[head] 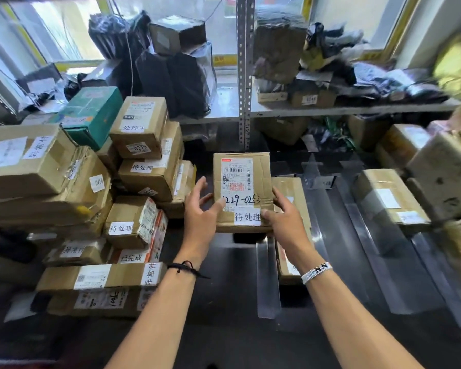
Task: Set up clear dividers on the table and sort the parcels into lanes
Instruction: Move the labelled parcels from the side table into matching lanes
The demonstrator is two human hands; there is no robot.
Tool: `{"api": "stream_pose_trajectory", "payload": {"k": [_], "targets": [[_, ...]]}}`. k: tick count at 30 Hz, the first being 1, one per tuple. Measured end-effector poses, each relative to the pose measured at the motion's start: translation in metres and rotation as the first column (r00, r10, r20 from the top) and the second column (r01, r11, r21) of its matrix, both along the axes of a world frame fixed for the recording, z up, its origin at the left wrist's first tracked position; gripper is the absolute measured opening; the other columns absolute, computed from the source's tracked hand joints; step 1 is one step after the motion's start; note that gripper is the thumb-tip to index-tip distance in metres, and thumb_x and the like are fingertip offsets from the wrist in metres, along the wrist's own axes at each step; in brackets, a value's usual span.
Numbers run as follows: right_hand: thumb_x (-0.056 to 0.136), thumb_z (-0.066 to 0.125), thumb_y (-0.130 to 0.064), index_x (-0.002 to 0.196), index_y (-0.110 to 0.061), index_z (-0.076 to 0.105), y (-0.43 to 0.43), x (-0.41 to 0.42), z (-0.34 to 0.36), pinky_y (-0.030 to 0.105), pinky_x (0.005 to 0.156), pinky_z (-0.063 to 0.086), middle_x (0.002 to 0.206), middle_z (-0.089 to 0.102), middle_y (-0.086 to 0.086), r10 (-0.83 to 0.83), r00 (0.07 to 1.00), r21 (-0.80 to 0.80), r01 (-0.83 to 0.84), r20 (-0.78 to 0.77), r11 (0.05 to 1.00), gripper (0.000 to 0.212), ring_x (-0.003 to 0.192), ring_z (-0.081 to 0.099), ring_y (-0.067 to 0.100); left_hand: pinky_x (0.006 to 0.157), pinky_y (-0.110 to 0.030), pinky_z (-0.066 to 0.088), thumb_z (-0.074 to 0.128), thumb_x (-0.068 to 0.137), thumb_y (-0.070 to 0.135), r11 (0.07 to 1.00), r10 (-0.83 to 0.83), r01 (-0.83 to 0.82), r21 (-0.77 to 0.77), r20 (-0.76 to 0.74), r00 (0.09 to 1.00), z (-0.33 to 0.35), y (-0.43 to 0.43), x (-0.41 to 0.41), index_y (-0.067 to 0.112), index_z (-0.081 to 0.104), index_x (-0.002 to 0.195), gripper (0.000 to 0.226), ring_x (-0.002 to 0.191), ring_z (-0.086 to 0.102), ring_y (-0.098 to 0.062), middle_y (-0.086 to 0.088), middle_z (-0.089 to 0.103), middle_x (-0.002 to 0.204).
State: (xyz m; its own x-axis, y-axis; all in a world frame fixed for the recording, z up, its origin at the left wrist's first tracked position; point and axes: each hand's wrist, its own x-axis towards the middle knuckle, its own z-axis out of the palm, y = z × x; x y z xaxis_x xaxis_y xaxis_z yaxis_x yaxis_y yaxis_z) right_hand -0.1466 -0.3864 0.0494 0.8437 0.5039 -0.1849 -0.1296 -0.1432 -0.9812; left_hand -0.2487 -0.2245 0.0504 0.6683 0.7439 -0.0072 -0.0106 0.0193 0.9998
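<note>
Nearest the lower edge of my feed, two bare forearms reach up toward the centre, with a black cord bracelet (186, 269) on the left wrist and a white beaded band (316, 271) on the right. At centre frame the left hand (197, 217) and right hand (285, 217) hold a brown parcel (242, 187) between them, up off the dark table (224, 302), its label face toward me. Each thumb presses on that face. The right fingers curl round the right edge, and the left fingers are spread and curved along the left edge. Just right of the hands I see a clear divider (268, 275) lying lengthwise on the table, with a flat box (294, 187) beside it, partly hidden by the right hand. More clear strips (367, 235) run up the right half, and one lane holds a taped box (389, 201). Left of centre, labelled cartons (91, 209) are stacked high. Beyond them, a metal shelf (330, 109) across the upper frame carries black bags (171, 75) and boxes.
</note>
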Motion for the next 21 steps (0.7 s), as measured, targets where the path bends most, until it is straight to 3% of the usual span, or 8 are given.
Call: {"api": "stream_pose_trajectory", "payload": {"k": [3,7,8,11,13,16,18,21], "targets": [[0.086,0.062,-0.012,0.147,-0.044,0.050,-0.007,-0.003,0.004,0.034,0.077,0.065,0.114,0.073,-0.021,0.017,1.000,-0.016,-0.017,0.008,1.000,0.070,0.096,0.076,0.007,0.106,-0.039,0.055,0.083,0.085,0.034,0.988,-0.023,0.012,-0.156,-0.066,0.998,-0.007,-0.003,-0.002,0.022,0.043,0.157,0.083,0.127,0.065,-0.019,-0.002,0.062,0.145],[0.089,0.071,-0.018,0.153,-0.049,0.038,-0.019,-0.012,-0.007,0.017,0.064,0.058,0.113,0.069,-0.021,0.116,0.988,-0.212,-0.093,0.101,0.973,0.078,0.088,0.073,-0.005,0.085,-0.034,0.064,0.081,0.090,0.028,0.962,-0.039,0.007,-0.274,-0.111,0.993,-0.026,-0.012,-0.015,0.023,0.051,0.151,0.068,0.105,0.077,-0.019,-0.004,0.074,0.126],[0.092,0.072,-0.024,0.155,-0.047,0.035,-0.022,-0.016,-0.011,0.016,0.067,0.057,0.117,0.069,-0.021,0.150,0.982,-0.272,-0.113,0.119,0.956,0.077,0.091,0.073,-0.002,0.086,-0.037,0.064,0.082,0.089,0.027,0.954,-0.020,-0.019,-0.299,-0.125,0.992,-0.032,-0.013,-0.018,0.021,0.052,0.150,0.068,0.105,0.077,-0.022,-0.005,0.073,0.128],[0.097,0.067,-0.045,0.160,-0.037,0.033,-0.027,-0.023,-0.024,0.036,0.091,0.057,0.136,0.066,-0.008,0.198,0.966,-0.447,-0.104,0.168,0.888,0.072,0.113,0.066,0.012,0.074,-0.036,0.064,0.084,0.087,0.025,0.926,-0.007,-0.057,-0.372,-0.169,0.986,-0.053,-0.020,-0.027,0.018,0.057,0.144,0.064,0.098,0.079,-0.024,-0.007,0.077,0.120],[0.095,0.067,-0.054,0.158,-0.031,0.039,-0.029,-0.024,-0.034,0.043,0.104,0.052,0.143,0.059,-0.002,0.229,0.943,-0.567,-0.053,0.243,0.822,0.073,0.128,0.056,0.021,0.067,-0.032,0.063,0.085,0.086,0.025,0.904,-0.013,-0.065,-0.422,-0.180,0.984,-0.068,-0.027,-0.034,0.018,0.060,0.141,0.061,0.093,0.080,-0.024,-0.005,0.081,0.108],[0.090,0.067,-0.064,0.151,-0.029,0.051,-0.028,-0.026,-0.043,0.046,0.115,0.040,0.154,0.044,0.003,0.294,0.872,-0.698,0.073,0.391,0.712,0.072,0.143,0.037,0.025,0.070,-0.037,0.064,0.086,0.084,0.026,0.885,-0.010,-0.083,-0.457,-0.199,0.980,-0.092,-0.034,-0.045,0.020,0.060,0.141,0.062,0.094,0.080,-0.027,-0.006,0.081,0.106],[0.089,0.068,-0.064,0.156,-0.034,0.042,-0.027,-0.027,-0.050,0.050,0.122,0.033,0.165,0.031,0.005,0.307,0.857,-0.711,0.093,0.413,0.698,0.078,0.151,0.029,0.028,0.078,-0.042,0.065,0.086,0.085,0.025,0.872,-0.014,-0.082,-0.482,-0.192,0.981,-0.105,-0.036,-0.048,0.019,0.060,0.142,0.063,0.097,0.079,-0.029,-0.007,0.081,0.109],[0.092,0.073,-0.049,0.167,-0.032,0.012,-0.027,-0.025,-0.063,0.051,0.125,0.030,0.174,0.017,0.001,0.281,0.911,-0.664,-0.010,0.302,0.748,0.098,0.158,0.023,0.025,0.090,-0.052,0.063,0.085,0.087,0.025,0.884,-0.066,-0.042,-0.465,-0.214,0.975,-0.119,-0.042,-0.044,0.020,0.059,0.142,0.061,0.100,0.078,-0.029,-0.007,0.079,0.115]]}}
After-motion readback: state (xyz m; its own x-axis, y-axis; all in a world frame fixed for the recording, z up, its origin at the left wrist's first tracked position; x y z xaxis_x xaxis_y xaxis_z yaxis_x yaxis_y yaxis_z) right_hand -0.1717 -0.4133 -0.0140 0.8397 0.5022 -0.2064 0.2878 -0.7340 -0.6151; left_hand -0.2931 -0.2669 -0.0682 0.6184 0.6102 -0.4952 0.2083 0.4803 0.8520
